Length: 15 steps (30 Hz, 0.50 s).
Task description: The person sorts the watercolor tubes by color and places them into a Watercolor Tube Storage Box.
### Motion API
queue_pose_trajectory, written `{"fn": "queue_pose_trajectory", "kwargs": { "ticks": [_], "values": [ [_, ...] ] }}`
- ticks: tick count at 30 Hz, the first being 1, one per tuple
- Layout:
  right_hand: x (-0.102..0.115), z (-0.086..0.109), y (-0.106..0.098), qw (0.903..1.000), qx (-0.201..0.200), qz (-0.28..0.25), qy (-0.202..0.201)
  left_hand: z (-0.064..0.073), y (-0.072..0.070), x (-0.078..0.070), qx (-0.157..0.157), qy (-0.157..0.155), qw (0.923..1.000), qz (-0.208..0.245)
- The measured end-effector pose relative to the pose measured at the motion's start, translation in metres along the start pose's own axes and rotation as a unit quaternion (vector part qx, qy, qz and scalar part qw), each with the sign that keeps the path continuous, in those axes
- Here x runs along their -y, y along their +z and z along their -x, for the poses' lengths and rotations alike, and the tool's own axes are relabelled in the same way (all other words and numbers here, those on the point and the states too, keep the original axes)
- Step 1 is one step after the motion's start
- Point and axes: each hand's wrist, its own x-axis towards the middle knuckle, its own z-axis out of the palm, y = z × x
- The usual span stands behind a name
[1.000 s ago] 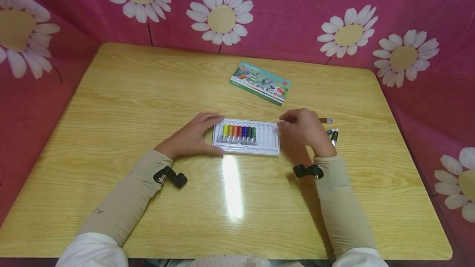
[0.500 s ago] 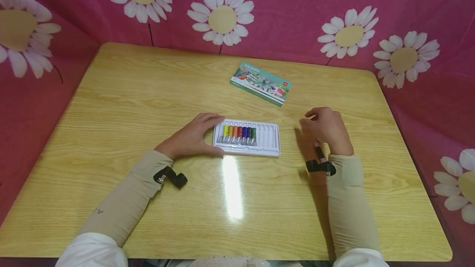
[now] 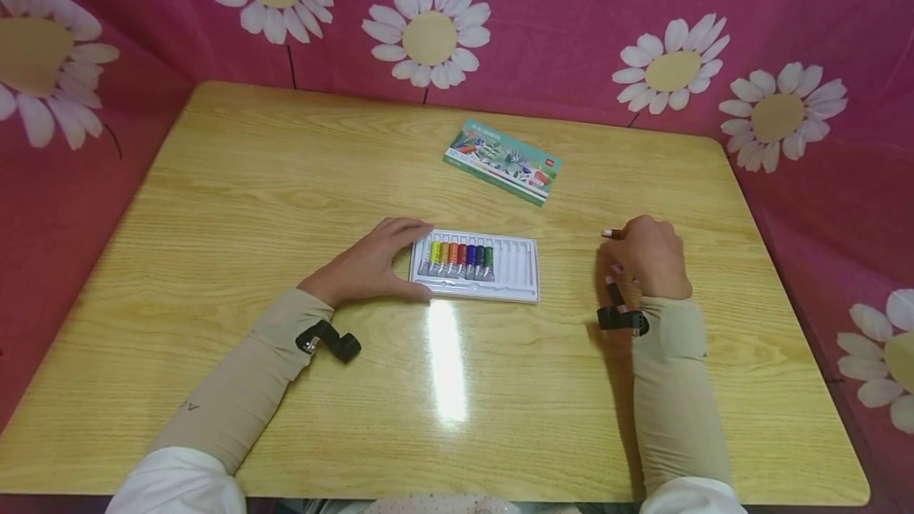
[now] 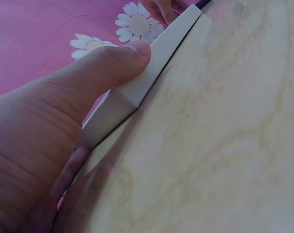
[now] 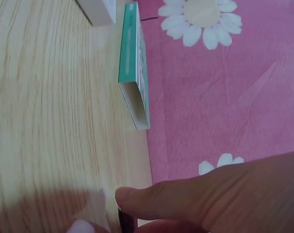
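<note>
My left hand [image 3: 374, 260] grips the left end of a white paint tray [image 3: 517, 292], thumb along the near side, fingers at the far side. In the left wrist view the thumb [image 4: 129, 60] lies on the tray's white wall [image 4: 161, 48]. A row of several paint tubes [image 3: 461, 258], yellow through red and blue to green, fills the tray's left part; bare moulded slots show at its right. To the right, my right hand [image 3: 651, 256] pinches a dark brown paint tube [image 5: 126, 221], its white-capped end sticking out leftward. Another dark tube [image 3: 614, 292] lies below that hand, partly hidden.
A green printed paint box [image 3: 503, 161] lies at an angle behind the tray. In the right wrist view its near end is an open sleeve [image 5: 137, 104]. A pink flowered cloth [image 3: 550, 22] borders the wooden table [image 3: 286, 157] at the back and sides.
My right hand has moved right, away from the tray's right end, down to the loose tubes, and now pinches one. The left hand and tray have stayed in place.
</note>
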Motion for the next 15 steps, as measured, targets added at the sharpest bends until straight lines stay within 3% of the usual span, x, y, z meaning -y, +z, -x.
{"fn": "queue_pose_trajectory", "kwargs": {
  "ticks": [15],
  "values": [
    [-0.0061,-0.0062,0.0029,0.9981,0.019,0.055,-0.021,-0.0008,0.0006,0.0018,0.0,0.0,1.0,-0.003]
  ]
}}
